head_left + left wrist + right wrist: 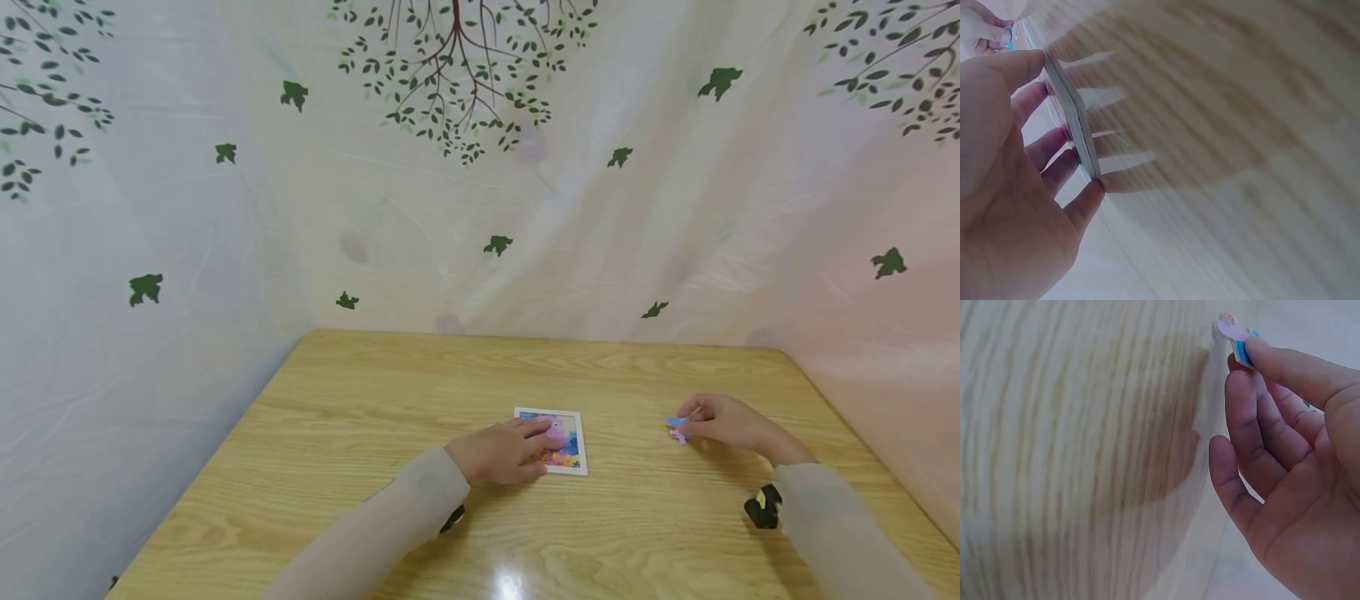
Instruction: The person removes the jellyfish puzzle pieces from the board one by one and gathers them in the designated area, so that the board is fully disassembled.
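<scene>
A small white-framed jigsaw puzzle (576, 467) with a pink cartoon figure and bright colours lies flat on the table. My left hand (504, 452) rests on its left part with fingers spread, hiding some of the picture. In the left wrist view, the fingertips and thumb of that left hand (1019, 181) touch the puzzle's edge (1082, 125) and face. To the right, my right hand (723, 422) pinches a puzzle piece (678, 423), blue and pink, above the table. The right wrist view shows the piece (1235, 339) between thumb and forefinger, the other fingers loosely bent.
The wood-grain table (360, 392) has its back edge against a pale curtain (420, 208) printed with branches and green shapes. Similar fabric hangs at both sides. Black wrist devices (763, 507) show below the sleeves.
</scene>
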Tool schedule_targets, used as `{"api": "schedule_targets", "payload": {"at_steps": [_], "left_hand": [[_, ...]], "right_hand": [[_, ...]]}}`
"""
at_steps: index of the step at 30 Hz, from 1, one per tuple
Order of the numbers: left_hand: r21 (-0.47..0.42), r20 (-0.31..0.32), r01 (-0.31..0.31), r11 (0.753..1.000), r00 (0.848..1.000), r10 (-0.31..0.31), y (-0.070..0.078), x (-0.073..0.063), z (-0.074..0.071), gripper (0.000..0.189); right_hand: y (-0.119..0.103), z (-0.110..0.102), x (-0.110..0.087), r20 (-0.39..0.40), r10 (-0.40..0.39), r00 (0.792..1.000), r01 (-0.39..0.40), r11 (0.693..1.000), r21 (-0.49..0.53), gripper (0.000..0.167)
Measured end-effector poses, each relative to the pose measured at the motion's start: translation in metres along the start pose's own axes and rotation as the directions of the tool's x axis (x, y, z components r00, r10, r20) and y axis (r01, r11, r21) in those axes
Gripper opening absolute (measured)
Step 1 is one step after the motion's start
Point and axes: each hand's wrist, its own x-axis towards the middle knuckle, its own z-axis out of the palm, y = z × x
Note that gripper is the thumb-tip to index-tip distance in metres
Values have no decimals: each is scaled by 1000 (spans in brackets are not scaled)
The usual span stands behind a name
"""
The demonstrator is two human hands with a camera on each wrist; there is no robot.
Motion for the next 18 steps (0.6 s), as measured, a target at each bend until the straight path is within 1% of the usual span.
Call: {"api": "schedule_targets", "payload": {"at_steps": [3, 6, 8, 10, 15, 18], "left_hand": [[1, 0, 0, 1000, 1000, 0, 0, -1, 0, 56], [0, 0, -3, 1000, 1000, 3, 0, 0, 0, 56], [-3, 1, -5, 1000, 1000, 5, 0, 0, 0, 56], [-4, -2, -9, 1000, 1000, 9, 0, 0, 0, 56], [-8, -11, -13, 1000, 1000, 13, 1, 0, 0, 56], [-6, -16, -15, 1000, 1000, 14, 1, 0, 0, 56]], "right_hand": [[4, 0, 0, 3, 13, 1000, -13, 1000, 7, 25], [7, 0, 0, 18, 53, 998, -54, 998, 21, 26], [10, 1, 0, 29, 65, 997, -66, 998, 24, 26], [12, 1, 1, 38, 66, 997, -67, 997, 33, 26], [15, 2, 2, 37, 37, 999, -39, 998, 46, 27], [14, 2, 2, 34, 44, 998, -46, 998, 50, 28]]}}
